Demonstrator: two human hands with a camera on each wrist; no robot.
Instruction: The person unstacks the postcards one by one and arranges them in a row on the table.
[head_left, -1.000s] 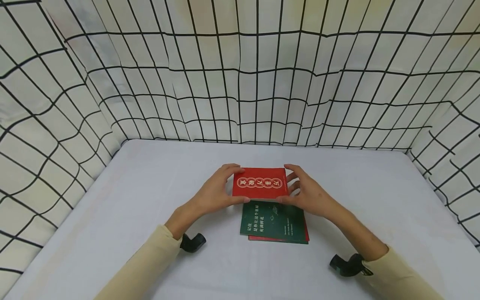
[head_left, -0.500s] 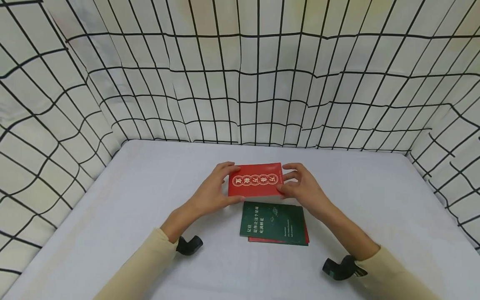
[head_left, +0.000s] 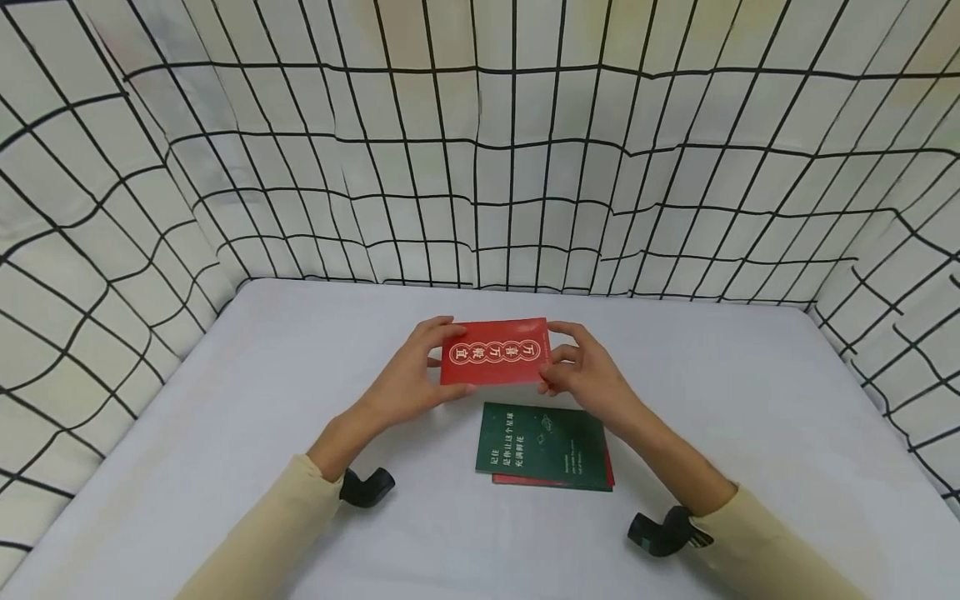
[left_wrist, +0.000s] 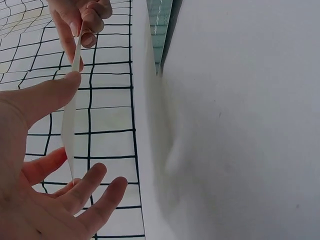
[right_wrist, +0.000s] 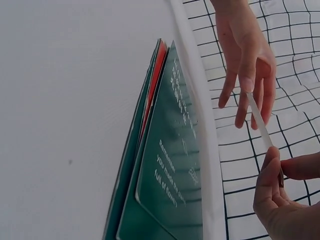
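A flat red envelope (head_left: pixel 495 371) with pale printed characters is held up above the table between both hands. My left hand (head_left: pixel 405 371) grips its left end, thumb along the near edge and fingers at the far edge. On the right end, my right hand (head_left: pixel 592 375) pinches the near corner between thumb and fingers. The left wrist view shows the envelope (left_wrist: pixel 70 120) nearly edge-on, as a thin pale strip. Below and nearer lies a small stack, topped by a dark green envelope (head_left: pixel 543 450) with white writing; a red edge (head_left: pixel 525 480) peeks out underneath.
A white cloth-covered table (head_left: pixel 225 433) lies under everything. Black grid netting (head_left: pixel 495 167) over white sheeting rises at the back and both sides. Black wrist-mounted pieces (head_left: pixel 366 487) hang below each sleeve.
Both hands have moved the red envelope leftward and slightly away, off the green stack's far edge. My right fingers have closed in to a pinch at its corner.
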